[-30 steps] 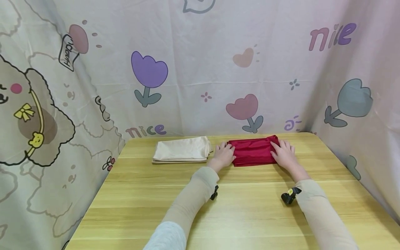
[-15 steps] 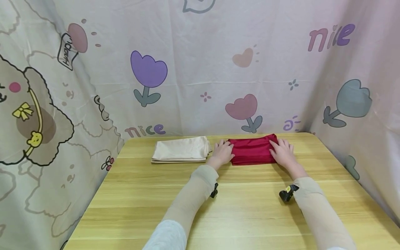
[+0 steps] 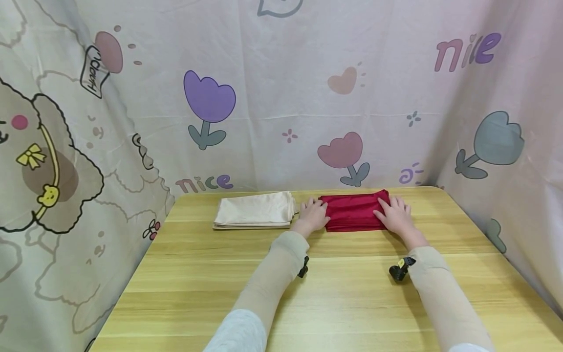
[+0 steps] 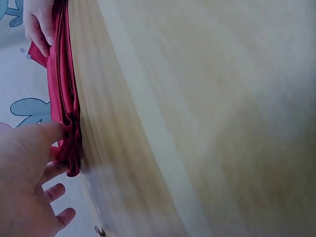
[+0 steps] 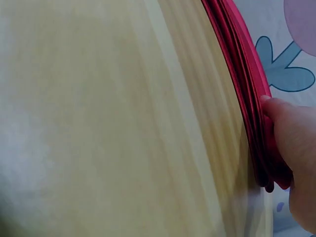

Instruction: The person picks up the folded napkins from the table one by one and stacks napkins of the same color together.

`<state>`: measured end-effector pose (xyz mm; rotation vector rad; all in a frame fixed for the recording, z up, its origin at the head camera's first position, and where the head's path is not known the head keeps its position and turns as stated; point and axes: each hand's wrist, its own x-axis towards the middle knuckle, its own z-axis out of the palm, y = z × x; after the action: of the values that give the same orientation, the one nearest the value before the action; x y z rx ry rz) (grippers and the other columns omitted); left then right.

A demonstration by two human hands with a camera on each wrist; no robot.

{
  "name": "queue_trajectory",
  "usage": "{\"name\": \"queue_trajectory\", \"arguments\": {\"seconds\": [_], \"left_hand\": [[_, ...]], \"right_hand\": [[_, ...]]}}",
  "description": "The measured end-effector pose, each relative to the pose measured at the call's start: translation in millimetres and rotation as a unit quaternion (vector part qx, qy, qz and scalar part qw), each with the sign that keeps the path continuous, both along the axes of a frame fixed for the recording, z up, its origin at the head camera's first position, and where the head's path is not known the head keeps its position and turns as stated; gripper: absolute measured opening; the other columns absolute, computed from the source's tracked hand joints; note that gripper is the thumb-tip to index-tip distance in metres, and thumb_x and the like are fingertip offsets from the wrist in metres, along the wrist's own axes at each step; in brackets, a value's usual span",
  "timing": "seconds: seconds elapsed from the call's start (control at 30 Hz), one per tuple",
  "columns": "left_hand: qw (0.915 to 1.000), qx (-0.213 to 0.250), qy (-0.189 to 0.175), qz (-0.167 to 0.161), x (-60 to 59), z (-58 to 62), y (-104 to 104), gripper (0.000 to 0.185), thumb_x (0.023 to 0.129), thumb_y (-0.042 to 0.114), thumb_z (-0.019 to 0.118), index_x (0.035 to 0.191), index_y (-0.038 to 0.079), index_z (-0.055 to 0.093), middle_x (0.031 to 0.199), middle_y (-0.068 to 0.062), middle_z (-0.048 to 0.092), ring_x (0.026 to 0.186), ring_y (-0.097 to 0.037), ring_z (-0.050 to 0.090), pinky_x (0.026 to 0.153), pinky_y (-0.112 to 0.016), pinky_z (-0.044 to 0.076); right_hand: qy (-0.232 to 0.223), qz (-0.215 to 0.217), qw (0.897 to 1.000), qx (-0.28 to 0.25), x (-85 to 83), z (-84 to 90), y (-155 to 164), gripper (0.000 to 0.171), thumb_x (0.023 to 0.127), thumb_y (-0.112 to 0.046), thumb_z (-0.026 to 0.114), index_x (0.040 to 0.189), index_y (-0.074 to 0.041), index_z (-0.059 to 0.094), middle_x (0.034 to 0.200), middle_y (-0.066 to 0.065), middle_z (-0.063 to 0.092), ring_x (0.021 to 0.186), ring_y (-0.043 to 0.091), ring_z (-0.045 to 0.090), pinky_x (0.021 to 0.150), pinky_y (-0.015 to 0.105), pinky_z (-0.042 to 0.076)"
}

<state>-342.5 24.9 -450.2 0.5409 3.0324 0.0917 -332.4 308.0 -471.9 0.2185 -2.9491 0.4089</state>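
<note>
A folded dark red satin cloth [image 3: 354, 212] lies in layers near the table's far edge. My left hand [image 3: 313, 215] rests at its left end; in the left wrist view the thumb [image 4: 52, 132] and a finger touch the layered end, while other fingers spread loosely. At the right end is my right hand [image 3: 394, 216], its thumb lying over the top layer and its other fingers extended toward the back. The right wrist view shows that thumb [image 5: 279, 108] against the cloth's upper side; the remaining fingers are mostly hidden there. The cloth stays flat on the table.
A folded cream cloth [image 3: 255, 211] lies left of my left hand, close to it. The wooden table [image 3: 343, 298] reaches back to a printed curtain [image 3: 281, 88], which also hangs along both sides. Small black cameras [image 3: 399, 269] sit at the wrists.
My right hand has shifted slightly left, its thumb now further over the red cloth. The left hand stays at the left end, almost unmoved.
</note>
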Motion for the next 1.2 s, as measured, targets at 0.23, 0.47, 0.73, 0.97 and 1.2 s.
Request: {"name": "queue_trajectory", "arguments": {"seconds": [0.23,0.47,0.73,0.97,1.2], "left_hand": [[0.9997,-0.021,0.000,0.014,-0.6,-2.1,-3,0.061,0.106,0.053,0.046,0.161,0.026,0.038,0.166,0.000,0.037,0.150,-0.024,0.031,0.115,-0.046,0.034],[0.9993,-0.033,-0.014,0.010,-2.1,-5.5,-5,0.064,0.107,0.055,0.040,0.164,0.026,0.030,0.173,0.000,0.024,0.160,-0.028,0.018,0.125,-0.055,0.024],[0.9988,-0.045,-0.019,0.007,-1.2,-4.6,-6,0.065,0.108,0.056,0.036,0.165,0.027,0.026,0.176,0.003,0.013,0.164,-0.025,0.005,0.127,-0.061,0.016],[0.9983,-0.053,-0.022,0.003,0.4,-2.6,-7,0.067,0.108,0.057,0.035,0.165,0.025,0.024,0.176,0.004,0.011,0.164,-0.024,0.003,0.128,-0.062,0.015],[0.9978,-0.060,-0.029,0.005,0.0,-4.8,-8,0.068,0.108,0.058,0.031,0.166,0.025,0.021,0.176,0.006,0.008,0.164,-0.020,-0.002,0.128,-0.063,0.011]], "right_hand": [[-0.040,-0.008,0.999,0.004,1.7,-6.6,5,0.070,0.107,-0.044,0.049,0.157,0.003,0.033,0.155,0.041,0.022,0.145,0.059,0.013,0.109,0.075,0.017],[-0.057,-0.008,0.998,0.003,3.3,-7.6,9,0.075,0.107,-0.050,0.045,0.158,0.002,0.030,0.157,0.040,0.018,0.147,0.059,0.008,0.111,0.076,0.014],[-0.081,-0.012,0.997,-0.014,3.4,-6.8,11,0.081,0.106,-0.054,0.043,0.160,0.003,0.022,0.164,0.035,0.004,0.151,0.059,-0.006,0.117,0.078,-0.001],[-0.097,-0.007,0.995,-0.011,1.6,-7.2,15,0.087,0.105,-0.059,0.041,0.161,0.003,0.018,0.166,0.034,0.001,0.153,0.057,-0.010,0.118,0.076,-0.007],[-0.090,-0.002,0.996,0.012,-0.2,-8.3,20,0.093,0.104,-0.065,0.039,0.162,0.004,0.016,0.168,0.034,0.001,0.155,0.054,-0.010,0.120,0.075,-0.007]]}}
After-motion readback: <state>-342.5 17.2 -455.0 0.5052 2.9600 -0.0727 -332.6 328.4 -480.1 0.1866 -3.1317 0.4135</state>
